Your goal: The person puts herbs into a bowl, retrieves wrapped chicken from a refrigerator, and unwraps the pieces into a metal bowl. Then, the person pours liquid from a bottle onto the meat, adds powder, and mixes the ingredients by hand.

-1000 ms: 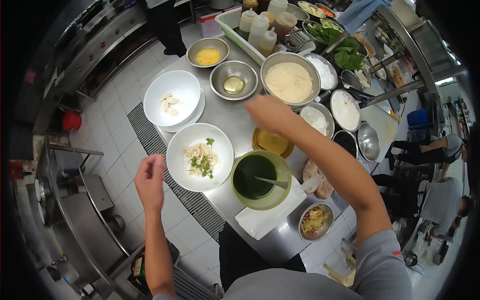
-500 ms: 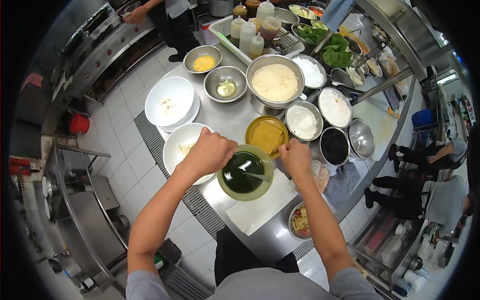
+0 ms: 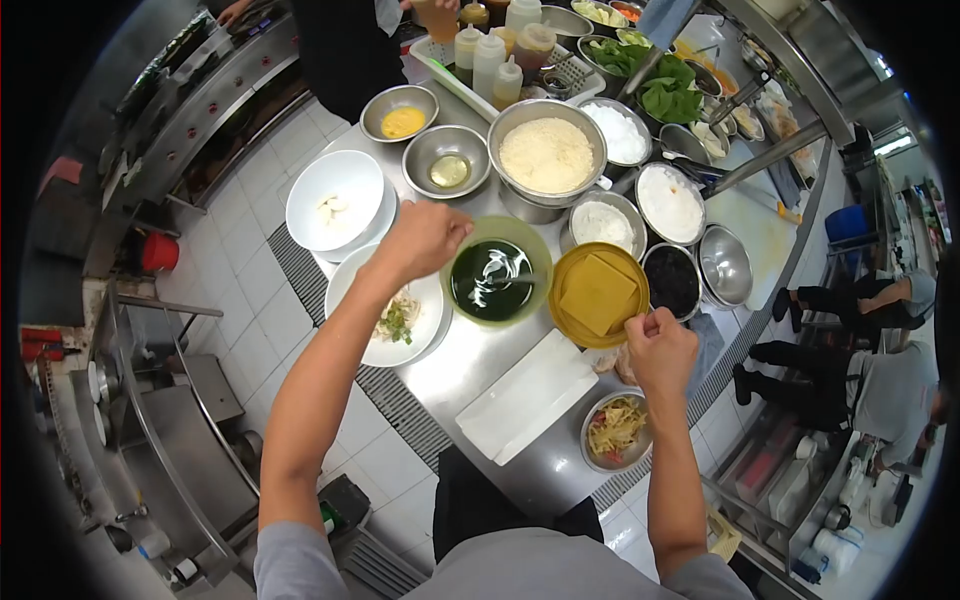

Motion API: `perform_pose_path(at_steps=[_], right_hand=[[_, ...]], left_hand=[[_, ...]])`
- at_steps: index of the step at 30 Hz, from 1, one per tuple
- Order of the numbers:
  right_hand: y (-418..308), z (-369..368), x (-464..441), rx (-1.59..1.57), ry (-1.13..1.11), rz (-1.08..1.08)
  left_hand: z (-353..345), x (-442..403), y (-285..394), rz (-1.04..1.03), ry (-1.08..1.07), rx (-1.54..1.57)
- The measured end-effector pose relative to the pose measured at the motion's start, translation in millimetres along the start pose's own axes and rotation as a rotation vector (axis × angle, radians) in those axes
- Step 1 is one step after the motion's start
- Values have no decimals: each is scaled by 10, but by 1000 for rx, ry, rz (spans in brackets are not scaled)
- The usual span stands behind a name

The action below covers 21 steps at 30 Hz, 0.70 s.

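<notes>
We're moving the green bowl (image 3: pixel 497 270) away from the counter's (image 3: pixel 455 400) near corner, our right hand (image 3: pixel 662 350) is shifting the yellow bowl (image 3: pixel 600 295) toward its right edge, and a co-worker (image 3: pixel 345 60) is coming nearer.

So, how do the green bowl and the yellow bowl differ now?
The green bowl holds dark green liquid; the yellow bowl holds a flat, square yellow piece.
The left hand is at the green bowl's rim, the right hand at the yellow bowl's.
Both bowls are round.
</notes>
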State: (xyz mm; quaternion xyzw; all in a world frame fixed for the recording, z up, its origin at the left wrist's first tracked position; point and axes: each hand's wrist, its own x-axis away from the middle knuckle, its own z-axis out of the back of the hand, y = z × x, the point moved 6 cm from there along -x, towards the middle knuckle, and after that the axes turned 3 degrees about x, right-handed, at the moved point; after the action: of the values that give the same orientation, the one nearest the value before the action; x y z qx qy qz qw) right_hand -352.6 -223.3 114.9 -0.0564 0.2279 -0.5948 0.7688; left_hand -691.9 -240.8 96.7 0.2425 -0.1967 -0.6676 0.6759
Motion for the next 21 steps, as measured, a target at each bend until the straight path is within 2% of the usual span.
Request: perform_pose_path(at_steps=[3, 9, 14, 16, 19, 21], right_hand=[[11, -35, 81, 13, -121, -67], [-81, -435, 144, 78, -315, -29], [-76, -927, 92, -53, -349, -107], [-97, -944, 58, -115, -369, -116], [-2, -945, 80, -139, -474, -118], [88, -937, 114, -285, -447, 0]], left_hand=[[57, -114, -169, 68, 9, 16], [220, -201, -320, 231, 24, 27], [252, -51, -421, 354, 63, 176], [448, 195, -278, 197, 362, 271], [829, 1013, 119, 274, 571, 183], [931, 1805, 186, 322, 695, 102]])
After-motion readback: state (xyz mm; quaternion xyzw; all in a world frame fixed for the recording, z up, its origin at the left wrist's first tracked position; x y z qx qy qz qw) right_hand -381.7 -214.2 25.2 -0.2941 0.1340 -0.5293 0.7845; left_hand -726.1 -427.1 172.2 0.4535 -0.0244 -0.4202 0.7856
